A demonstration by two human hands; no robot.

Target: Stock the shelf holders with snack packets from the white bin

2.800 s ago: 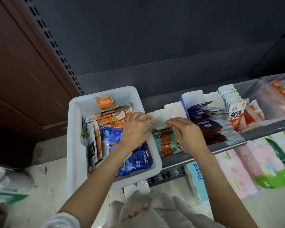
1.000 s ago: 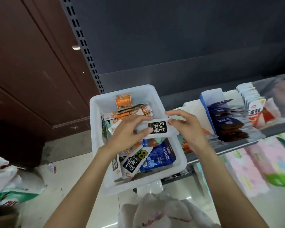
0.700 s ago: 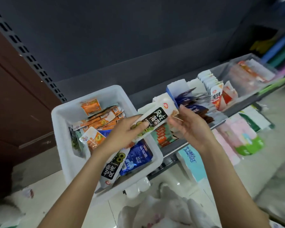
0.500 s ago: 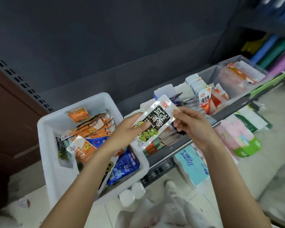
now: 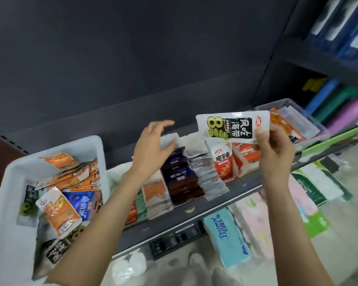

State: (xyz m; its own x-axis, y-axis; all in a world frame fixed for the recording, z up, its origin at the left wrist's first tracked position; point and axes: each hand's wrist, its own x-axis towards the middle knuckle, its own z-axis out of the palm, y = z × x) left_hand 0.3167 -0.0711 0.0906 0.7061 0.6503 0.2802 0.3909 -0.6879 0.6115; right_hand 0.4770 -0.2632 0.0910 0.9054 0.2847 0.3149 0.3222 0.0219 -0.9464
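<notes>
My right hand (image 5: 274, 149) pinches a white and black snack packet (image 5: 232, 126) by its right end, holding it flat above the shelf holders (image 5: 194, 174). My left hand (image 5: 151, 149) hovers with spread fingers over the left holders, above the dark blue packets (image 5: 180, 176), and holds nothing. The white bin (image 5: 6, 203) sits at the left, with orange, blue and black-and-white packets (image 5: 70, 182) heaped in it. A red and white packet (image 5: 222, 162) stands upright in a holder below the raised packet.
A clear plastic bin (image 5: 289, 124) with orange packets stands at the shelf's right end. Tissue packs (image 5: 227, 240) fill the lower shelf. The grey shelf edge (image 5: 194, 213) runs across the front. Blue and green folders (image 5: 329, 96) stand at the far right.
My left hand let go of the white and black packet and moved over the left holders. My right hand carried the packet up and to the right. The view swung right.
</notes>
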